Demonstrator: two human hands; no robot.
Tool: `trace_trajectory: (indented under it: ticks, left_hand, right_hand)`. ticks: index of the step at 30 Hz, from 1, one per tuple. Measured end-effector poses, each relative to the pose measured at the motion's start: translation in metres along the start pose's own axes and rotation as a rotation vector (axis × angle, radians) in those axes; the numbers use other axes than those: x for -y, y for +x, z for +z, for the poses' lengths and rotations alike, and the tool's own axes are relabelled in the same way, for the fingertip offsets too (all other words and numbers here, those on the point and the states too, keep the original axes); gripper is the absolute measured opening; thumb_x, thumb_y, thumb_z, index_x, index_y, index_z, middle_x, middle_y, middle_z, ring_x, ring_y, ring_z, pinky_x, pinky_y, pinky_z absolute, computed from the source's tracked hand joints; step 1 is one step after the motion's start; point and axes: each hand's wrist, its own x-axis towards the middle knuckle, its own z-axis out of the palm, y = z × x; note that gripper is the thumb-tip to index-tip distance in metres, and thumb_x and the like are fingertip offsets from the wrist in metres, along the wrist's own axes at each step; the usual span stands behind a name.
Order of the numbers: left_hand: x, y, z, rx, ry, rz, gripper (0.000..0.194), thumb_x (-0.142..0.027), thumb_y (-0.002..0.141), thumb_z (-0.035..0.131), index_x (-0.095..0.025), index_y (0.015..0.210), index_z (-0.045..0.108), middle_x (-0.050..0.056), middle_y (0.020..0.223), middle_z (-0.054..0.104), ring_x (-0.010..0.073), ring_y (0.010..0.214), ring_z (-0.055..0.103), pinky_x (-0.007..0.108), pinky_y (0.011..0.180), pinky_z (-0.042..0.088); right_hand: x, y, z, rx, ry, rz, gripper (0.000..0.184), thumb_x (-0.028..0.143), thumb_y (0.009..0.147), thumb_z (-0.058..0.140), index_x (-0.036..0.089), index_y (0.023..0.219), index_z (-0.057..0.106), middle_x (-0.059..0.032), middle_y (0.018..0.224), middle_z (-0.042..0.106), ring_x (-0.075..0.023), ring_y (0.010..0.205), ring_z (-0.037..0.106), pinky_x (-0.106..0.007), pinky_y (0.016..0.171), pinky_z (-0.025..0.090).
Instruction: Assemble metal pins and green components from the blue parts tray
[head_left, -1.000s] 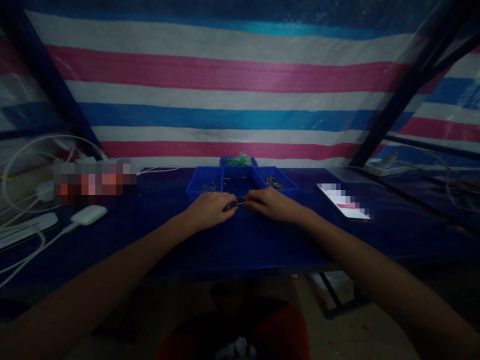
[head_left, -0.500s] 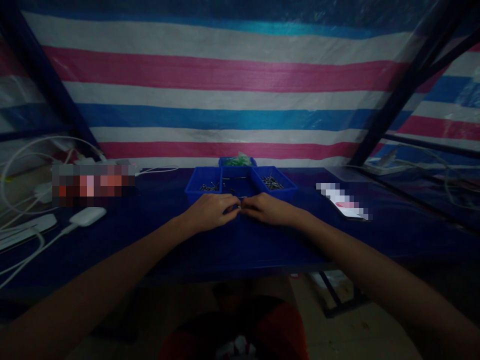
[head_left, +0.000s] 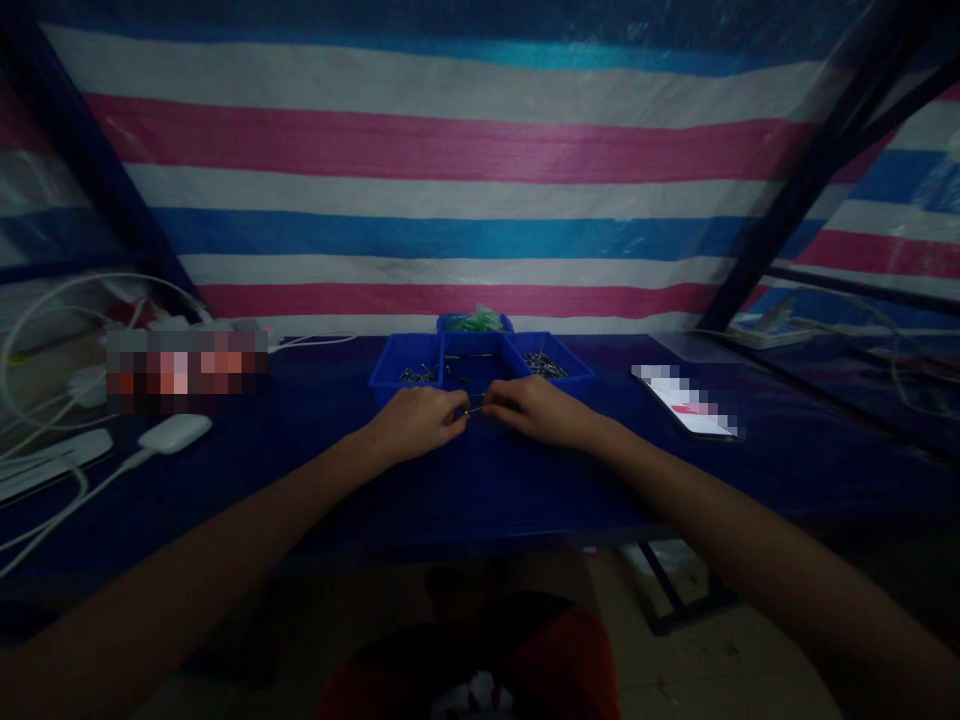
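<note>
My left hand point(head_left: 426, 420) is closed in a pinch at the front of the blue bins, above the table. Facing it, my right hand point(head_left: 529, 408) is pinched too, its fingertips a short gap away. A thin metal pin point(head_left: 474, 409) spans the gap between both sets of fingertips; its exact kind is too small to make out. Small metal parts lie in the left blue bin point(head_left: 381, 372), and more thin metal pieces fill the right blue bin point(head_left: 581, 372). The middle blue bin point(head_left: 476, 372) between them holds a few thin pieces.
Behind stands another blue bin with a green plastic bag point(head_left: 478, 319). A phone point(head_left: 686, 402) lies on the blue table point(head_left: 480, 500) at right. White cables and a white charger point(head_left: 176, 434) are at left. A striped sheet point(head_left: 480, 150) hangs behind, between dark metal posts.
My hands have moved slightly apart from nearly touching fingertips, the left shifting a little left. The thin metal pin now shows in the gap.
</note>
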Motion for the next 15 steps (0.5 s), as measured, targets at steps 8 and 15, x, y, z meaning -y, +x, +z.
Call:
trace_trajectory:
  ticks: [8,15]
  left_hand:
    - [0.0005,0.0,0.0021,0.049,-0.078,-0.001,0.017,-0.033,0.081,0.044,-0.02,0.084,0.054,-0.002,0.066,0.059,0.0123,0.058,0.053,0.023,0.049,0.028]
    - [0.0014,-0.0002,0.0007,-0.114,-0.131,0.005,0.015,-0.029,0.08,0.047,-0.019,0.089,0.053,-0.004,0.064,0.058,0.0092,0.056,0.052,0.022,0.051,0.031]
  right_hand:
    - [0.0014,0.0001,-0.0009,0.007,0.014,0.01,0.014,0.023,0.084,0.044,0.016,0.089,0.055,-0.0014,0.071,0.059,-0.0104,0.062,0.052,-0.023,0.058,0.035]
    - [-0.0051,-0.0004,0.0007,0.042,0.003,0.017,0.011,0.022,0.082,0.045,0.017,0.086,0.054,-0.0003,0.068,0.057,-0.0094,0.059,0.05,-0.023,0.056,0.034]
